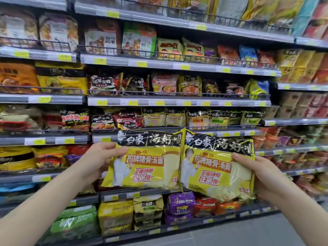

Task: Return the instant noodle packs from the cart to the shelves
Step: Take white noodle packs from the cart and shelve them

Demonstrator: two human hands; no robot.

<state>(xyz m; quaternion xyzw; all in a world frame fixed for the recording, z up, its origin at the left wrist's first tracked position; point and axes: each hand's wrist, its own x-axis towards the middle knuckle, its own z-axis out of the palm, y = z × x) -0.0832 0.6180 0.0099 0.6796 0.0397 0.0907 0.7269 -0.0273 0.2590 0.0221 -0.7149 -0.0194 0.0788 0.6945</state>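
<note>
Two yellow instant noodle multipacks with black tops are held side by side in front of the shelves. My left hand [99, 160] grips the left pack [147, 162] by its left edge, thumb on the front. My right hand [255, 173] grips the right pack [218, 167] by its right edge. The packs' inner edges touch or overlap at the middle. Matching yellow-and-black packs [175, 117] stand on the shelf just above and behind them. The cart is out of view.
Tall store shelves [177, 102] full of noodle packs fill the view, each level fronted by a wire rail and yellow price tags. Purple, red and green packs [181, 205] sit on the lowest shelf. Grey floor [266, 231] shows at the lower right.
</note>
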